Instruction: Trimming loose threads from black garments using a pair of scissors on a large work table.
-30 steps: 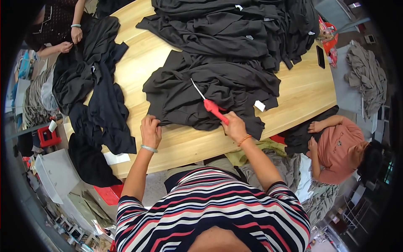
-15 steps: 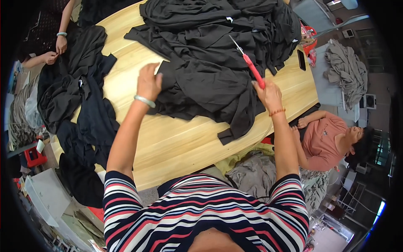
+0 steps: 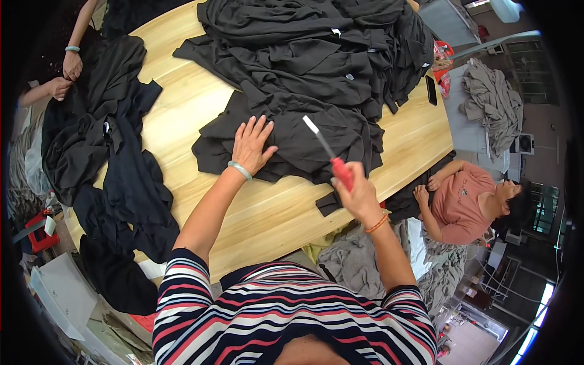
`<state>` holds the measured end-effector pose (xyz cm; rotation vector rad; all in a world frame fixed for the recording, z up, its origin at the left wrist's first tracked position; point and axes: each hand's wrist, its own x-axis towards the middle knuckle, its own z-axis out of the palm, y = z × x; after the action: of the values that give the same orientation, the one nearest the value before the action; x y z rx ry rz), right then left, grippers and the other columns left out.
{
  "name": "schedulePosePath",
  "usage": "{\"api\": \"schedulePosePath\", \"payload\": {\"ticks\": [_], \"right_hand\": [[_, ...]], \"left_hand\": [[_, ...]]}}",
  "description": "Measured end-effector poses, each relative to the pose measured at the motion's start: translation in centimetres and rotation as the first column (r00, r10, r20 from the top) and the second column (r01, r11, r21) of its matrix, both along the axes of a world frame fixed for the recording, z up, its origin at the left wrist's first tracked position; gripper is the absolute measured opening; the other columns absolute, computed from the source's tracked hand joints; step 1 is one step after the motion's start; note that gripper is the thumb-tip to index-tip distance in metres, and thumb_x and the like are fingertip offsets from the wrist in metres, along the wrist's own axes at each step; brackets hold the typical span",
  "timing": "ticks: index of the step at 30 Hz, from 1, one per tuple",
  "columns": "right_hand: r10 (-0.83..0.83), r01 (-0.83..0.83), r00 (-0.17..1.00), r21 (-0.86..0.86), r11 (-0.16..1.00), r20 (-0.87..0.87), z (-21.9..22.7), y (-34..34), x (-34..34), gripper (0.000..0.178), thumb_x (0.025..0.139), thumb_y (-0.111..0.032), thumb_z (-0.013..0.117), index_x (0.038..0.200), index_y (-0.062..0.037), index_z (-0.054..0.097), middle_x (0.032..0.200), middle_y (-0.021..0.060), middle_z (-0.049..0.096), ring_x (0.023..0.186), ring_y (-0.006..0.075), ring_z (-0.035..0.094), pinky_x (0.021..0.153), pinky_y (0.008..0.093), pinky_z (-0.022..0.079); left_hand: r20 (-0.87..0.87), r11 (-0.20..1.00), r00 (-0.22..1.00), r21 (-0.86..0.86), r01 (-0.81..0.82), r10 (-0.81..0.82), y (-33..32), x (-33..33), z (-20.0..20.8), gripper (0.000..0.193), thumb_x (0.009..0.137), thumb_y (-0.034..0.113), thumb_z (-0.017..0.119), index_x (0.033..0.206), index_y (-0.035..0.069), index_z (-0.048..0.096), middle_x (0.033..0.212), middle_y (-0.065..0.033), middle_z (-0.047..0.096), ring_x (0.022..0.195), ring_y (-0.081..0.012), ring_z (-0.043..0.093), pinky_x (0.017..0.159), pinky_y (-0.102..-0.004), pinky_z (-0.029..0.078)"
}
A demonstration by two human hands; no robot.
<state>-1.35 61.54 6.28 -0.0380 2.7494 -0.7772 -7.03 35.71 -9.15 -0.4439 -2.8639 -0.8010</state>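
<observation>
My left hand (image 3: 252, 147) lies flat with its fingers spread on a dark grey garment (image 3: 304, 137), which is laid out on the wooden table (image 3: 243, 237). In my right hand (image 3: 359, 194) is a slim tool with a red handle (image 3: 342, 172) and a thin metal shaft ending in a pale tip. Motion blurs it, and its exact kind cannot be told. The tool points up and to the left, over the garment. A sleeve end (image 3: 328, 204) of dark cloth shows beside my right hand, near the table's front edge.
A big heap of dark garments (image 3: 304, 42) covers the far side. More dark clothes (image 3: 91, 109) hang over the left edge, where a co-worker's hands (image 3: 67, 76) hold cloth. A black phone (image 3: 431, 90) lies at right. Another person (image 3: 465, 201) sits at right, near grey cloth.
My left hand has come right and nearer, down onto the garment. My right hand has drawn nearer and left with the red-handled tool. The garment's near part lies differently, spread further left.
</observation>
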Motion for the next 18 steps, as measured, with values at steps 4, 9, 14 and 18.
{"api": "schedulePosePath", "payload": {"ticks": [4,9,14,18], "right_hand": [[0.273,-0.294,0.949,0.121,0.948,0.159,-2.2,-0.4,1.7,0.026,0.087,-0.018,0.06,0.106,-0.0058,0.048,0.079,0.0213,0.063,0.078,0.0403,0.062,0.07,0.0465,0.048],[0.238,-0.257,0.962,0.153,0.954,0.13,-0.4,-3.4,-1.0,0.024,0.086,-0.02,0.061,0.097,-0.0023,0.049,0.073,0.0246,0.062,0.074,0.0411,0.063,0.066,0.0482,0.049],[0.346,-0.36,0.932,0.167,0.918,0.11,-1.1,-3.7,-2.2,0.025,0.085,-0.019,0.061,0.09,0.0027,0.051,0.07,0.0248,0.063,0.073,0.0421,0.064,0.067,0.0474,0.051],[0.368,-0.407,0.891,0.107,0.907,0.267,0.1,-2.4,0.0,0.029,0.084,-0.023,0.063,0.099,-0.0007,0.051,0.077,0.0253,0.063,0.075,0.0444,0.062,0.07,0.0487,0.049]], "left_hand": [[0.062,0.996,0.997,-0.075,0.041,-0.036,-0.6,0.0,-1.4,0.07,0.08,0.033,0.07,0.14,0.014,0.04,0.149,-0.009,0.033,0.138,-0.031,0.028,0.113,-0.0436,0.02],[0.046,0.993,0.998,-0.102,0.056,-0.052,-0.5,-0.2,-1.6,0.069,0.082,0.035,0.067,0.141,0.014,0.039,0.15,-0.0084,0.031,0.139,-0.0296,0.027,0.114,-0.0439,0.019],[0.065,0.996,0.996,-0.068,0.059,-0.055,-0.5,-0.2,-1.9,0.069,0.083,0.033,0.067,0.141,0.012,0.038,0.15,-0.0093,0.031,0.139,-0.0291,0.027,0.114,-0.0433,0.019],[0.019,0.998,0.999,-0.06,0.028,-0.027,-0.9,0.1,-2.2,0.068,0.083,0.035,0.066,0.141,0.011,0.039,0.148,-0.0094,0.034,0.138,-0.0273,0.029,0.114,-0.0422,0.018]]}}
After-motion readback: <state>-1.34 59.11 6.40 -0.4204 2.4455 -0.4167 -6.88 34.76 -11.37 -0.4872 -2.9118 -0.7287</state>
